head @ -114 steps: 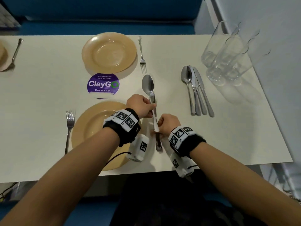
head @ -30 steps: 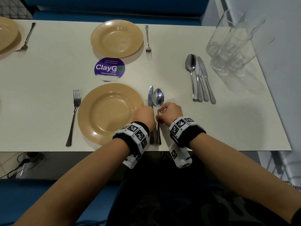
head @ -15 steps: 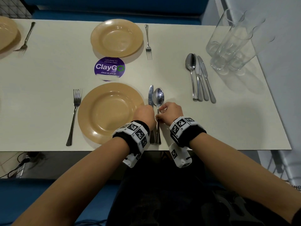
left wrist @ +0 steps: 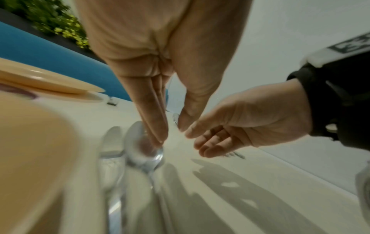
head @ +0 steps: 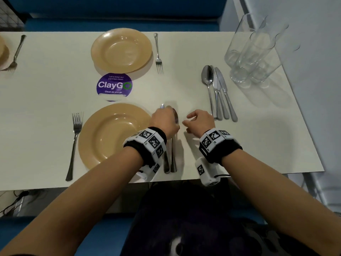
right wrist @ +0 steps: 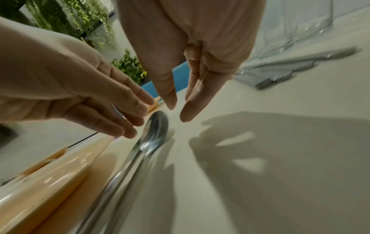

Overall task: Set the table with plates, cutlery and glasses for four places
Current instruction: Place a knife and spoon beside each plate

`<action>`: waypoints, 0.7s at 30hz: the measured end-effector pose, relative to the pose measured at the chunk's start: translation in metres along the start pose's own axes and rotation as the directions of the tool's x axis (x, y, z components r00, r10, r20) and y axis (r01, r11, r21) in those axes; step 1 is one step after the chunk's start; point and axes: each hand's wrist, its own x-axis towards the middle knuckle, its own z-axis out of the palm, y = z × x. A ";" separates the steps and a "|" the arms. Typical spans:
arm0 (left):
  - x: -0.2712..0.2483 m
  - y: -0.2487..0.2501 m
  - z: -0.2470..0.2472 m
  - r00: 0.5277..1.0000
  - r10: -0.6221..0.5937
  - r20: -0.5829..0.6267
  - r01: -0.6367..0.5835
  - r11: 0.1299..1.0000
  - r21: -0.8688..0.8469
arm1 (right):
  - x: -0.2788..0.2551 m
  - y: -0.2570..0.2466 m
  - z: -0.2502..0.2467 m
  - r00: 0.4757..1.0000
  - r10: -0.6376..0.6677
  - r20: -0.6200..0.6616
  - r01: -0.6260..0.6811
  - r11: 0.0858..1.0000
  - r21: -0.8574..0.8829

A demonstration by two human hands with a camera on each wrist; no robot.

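Note:
On the white table (head: 258, 145), a knife (head: 166, 163) and a spoon (head: 173, 159) lie side by side just right of the near tan plate (head: 110, 133); a fork (head: 74, 145) lies on its left. My left hand (head: 166, 119) hovers over the spoon's bowl (left wrist: 144, 152) with straight fingers, holding nothing; whether the fingertips touch it I cannot tell. My right hand (head: 186, 124) is raised a little to the right of the spoon (right wrist: 156, 126), fingers relaxed and empty. The left hand hides most of the spoon's bowl in the head view.
A far plate (head: 121, 50) has a fork (head: 158, 52) on its right. Spare spoons and knives (head: 217, 93) lie at the right, beside several tall glasses (head: 252, 52). A purple sticker (head: 114, 85) sits between the plates. Another plate (head: 2, 54) and fork (head: 16, 52) are at the far left.
Both hands have let go of the knife and spoon handles and risen. The left hand moved forward over the spoon's bowl; the right hand drew off to the right.

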 end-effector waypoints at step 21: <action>0.146 0.110 0.024 0.974 -0.162 0.161 0.189 0.968 -0.167 | 0.117 0.025 -0.111 0.989 0.133 -0.062 -0.146 0.893 -0.427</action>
